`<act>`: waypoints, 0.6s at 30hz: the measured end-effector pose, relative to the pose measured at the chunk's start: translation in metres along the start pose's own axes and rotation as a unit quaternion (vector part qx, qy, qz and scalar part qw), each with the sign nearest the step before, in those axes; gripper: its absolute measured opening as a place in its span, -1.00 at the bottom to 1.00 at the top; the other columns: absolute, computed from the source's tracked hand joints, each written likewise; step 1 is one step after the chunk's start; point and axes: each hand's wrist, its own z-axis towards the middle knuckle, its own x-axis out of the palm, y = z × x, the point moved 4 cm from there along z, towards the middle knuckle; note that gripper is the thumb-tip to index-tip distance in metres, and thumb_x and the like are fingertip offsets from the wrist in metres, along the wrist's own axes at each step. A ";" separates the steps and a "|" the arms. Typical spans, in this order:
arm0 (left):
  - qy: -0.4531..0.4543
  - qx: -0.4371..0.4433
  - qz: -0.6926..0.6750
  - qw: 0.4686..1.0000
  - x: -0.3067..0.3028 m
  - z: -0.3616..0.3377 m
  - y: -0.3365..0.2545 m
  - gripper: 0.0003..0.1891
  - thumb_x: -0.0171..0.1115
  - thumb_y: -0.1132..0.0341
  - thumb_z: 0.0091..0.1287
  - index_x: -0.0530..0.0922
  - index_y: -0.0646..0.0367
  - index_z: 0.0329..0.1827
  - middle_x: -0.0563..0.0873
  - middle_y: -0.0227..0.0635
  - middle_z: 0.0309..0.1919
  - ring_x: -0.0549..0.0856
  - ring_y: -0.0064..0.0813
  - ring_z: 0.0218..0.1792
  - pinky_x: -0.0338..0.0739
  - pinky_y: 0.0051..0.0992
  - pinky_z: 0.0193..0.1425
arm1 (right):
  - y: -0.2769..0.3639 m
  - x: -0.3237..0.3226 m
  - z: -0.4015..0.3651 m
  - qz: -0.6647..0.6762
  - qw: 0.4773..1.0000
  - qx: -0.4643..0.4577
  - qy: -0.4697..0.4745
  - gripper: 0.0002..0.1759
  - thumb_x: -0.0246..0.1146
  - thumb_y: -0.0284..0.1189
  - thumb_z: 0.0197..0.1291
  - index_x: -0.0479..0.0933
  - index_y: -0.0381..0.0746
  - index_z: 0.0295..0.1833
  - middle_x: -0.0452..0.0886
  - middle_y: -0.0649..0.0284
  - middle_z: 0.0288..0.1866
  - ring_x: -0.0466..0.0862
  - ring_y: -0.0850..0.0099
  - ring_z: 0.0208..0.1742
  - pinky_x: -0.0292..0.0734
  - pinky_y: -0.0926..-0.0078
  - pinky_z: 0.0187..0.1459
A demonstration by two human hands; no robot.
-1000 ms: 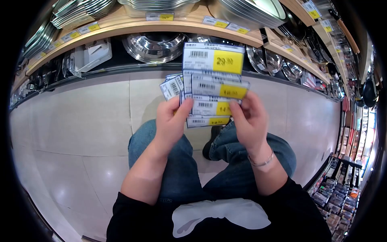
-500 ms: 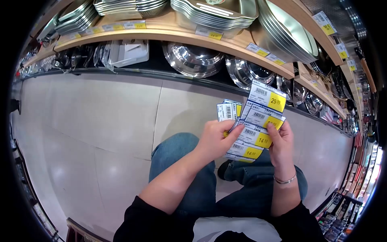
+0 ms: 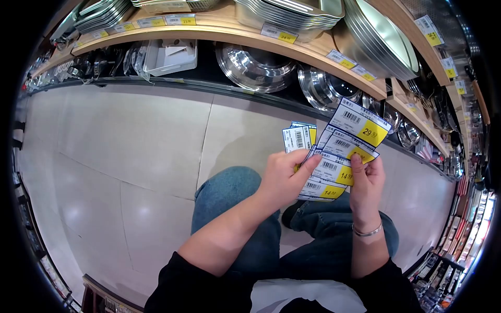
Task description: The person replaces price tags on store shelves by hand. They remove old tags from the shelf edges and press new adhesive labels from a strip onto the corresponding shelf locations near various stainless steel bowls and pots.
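Note:
Several white and yellow price labels [image 3: 330,166] with barcodes are fanned out between my two hands, over my bent knees. My left hand [image 3: 287,175] is closed on the fan's left side, thumb on top; a smaller bunch of labels [image 3: 299,139] sticks out above its knuckles. On the right edge, my right hand [image 3: 367,182] pinches labels between thumb and fingers. The uppermost label [image 3: 360,122] reads 29 in large figures and tilts to the right; lower ones show 14. My right thumb covers part of one price.
A wooden shelf [image 3: 219,34] ahead carries stacked metal trays [image 3: 292,15] and price tags along its edge. Below it stand shiny steel basins [image 3: 255,68] and a white plastic bin [image 3: 171,57]. Tiled floor [image 3: 130,151] lies to the left; more racks line the right.
The fan of labels and my right hand have shifted slightly right, and the top labels are turned more clockwise. The view has moved a little, with the shelf now higher in it.

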 end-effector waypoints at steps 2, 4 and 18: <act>0.009 -0.018 0.003 1.000 -0.001 0.001 0.002 -0.79 0.03 0.33 0.20 0.52 0.34 -0.40 0.62 -0.28 -0.56 0.58 -0.64 -0.52 0.41 -0.66 -0.47 | -0.002 0.001 0.001 0.014 1.000 0.017 0.000 -0.80 0.08 -0.49 0.13 0.36 -0.34 -0.15 0.52 0.24 -0.24 0.49 0.62 -0.26 0.40 0.71 -0.24; 0.003 -0.063 -0.018 0.998 -0.001 0.003 0.007 -0.80 0.03 0.33 0.21 0.52 0.32 -0.36 0.62 -0.31 -0.53 0.56 -0.67 -0.49 0.41 -0.67 -0.43 | -0.008 -0.001 0.002 0.064 0.995 0.069 -0.015 -0.80 0.11 -0.51 0.10 0.38 -0.35 -0.15 0.53 0.24 -0.25 0.51 0.61 -0.28 0.41 0.70 -0.24; -0.098 -0.014 -0.066 0.993 -0.019 0.006 0.016 -0.80 0.05 0.35 0.19 0.52 0.34 -0.38 0.62 -0.28 -0.58 0.55 -0.65 -0.56 0.39 -0.63 -0.50 | -0.002 -0.041 0.027 0.140 0.966 0.019 -0.217 -0.80 0.11 -0.57 0.07 0.40 -0.39 -0.16 0.53 0.22 -0.30 0.52 0.58 -0.34 0.46 0.67 -0.27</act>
